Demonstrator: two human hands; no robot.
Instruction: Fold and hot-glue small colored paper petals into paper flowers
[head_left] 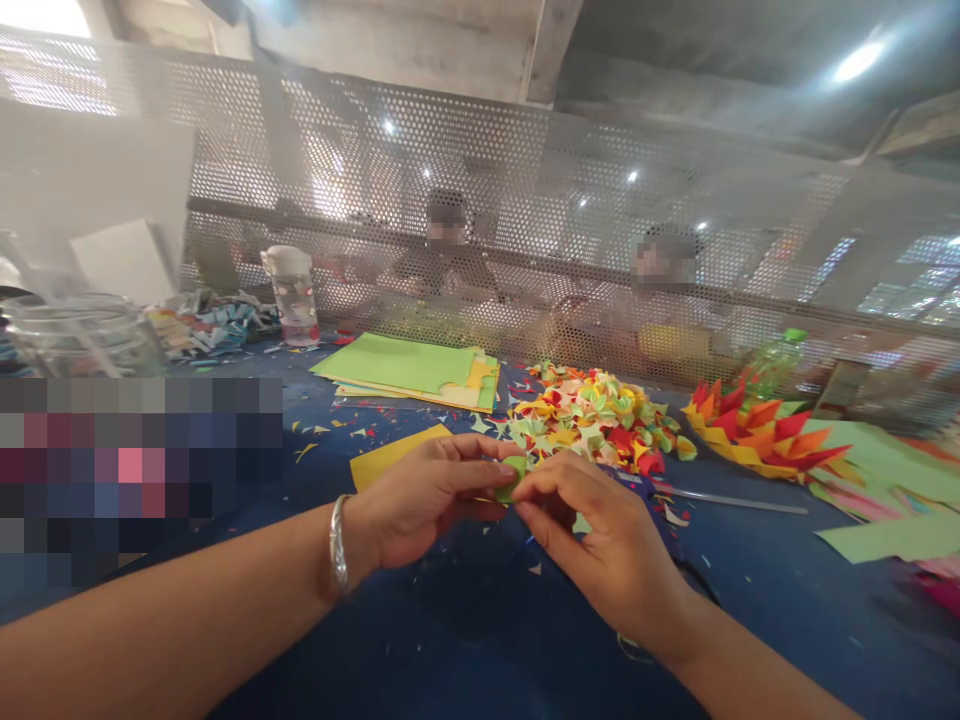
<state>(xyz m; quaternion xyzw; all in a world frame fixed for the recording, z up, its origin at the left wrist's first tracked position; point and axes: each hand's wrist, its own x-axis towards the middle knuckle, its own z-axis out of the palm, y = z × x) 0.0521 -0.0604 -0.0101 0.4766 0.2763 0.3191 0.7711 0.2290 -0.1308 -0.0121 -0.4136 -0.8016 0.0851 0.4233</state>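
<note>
My left hand, with a silver bracelet at its wrist, pinches a small light-green paper piece between thumb and fingers. The fingertips of my right hand close on the lower right edge of that same piece. Just behind both hands rises a heap of small cut paper shapes in green, yellow, red and pink. A yellow paper sheet lies partly hidden behind my left hand. Farther back rests a stack of coloured sheets, light green on top.
Orange and red pointed paper pieces and a thin metal strip lie to the right, near pale green sheets. A drinking bottle and a glass jar stand left. A perforated screen borders the back; two people sit beyond it.
</note>
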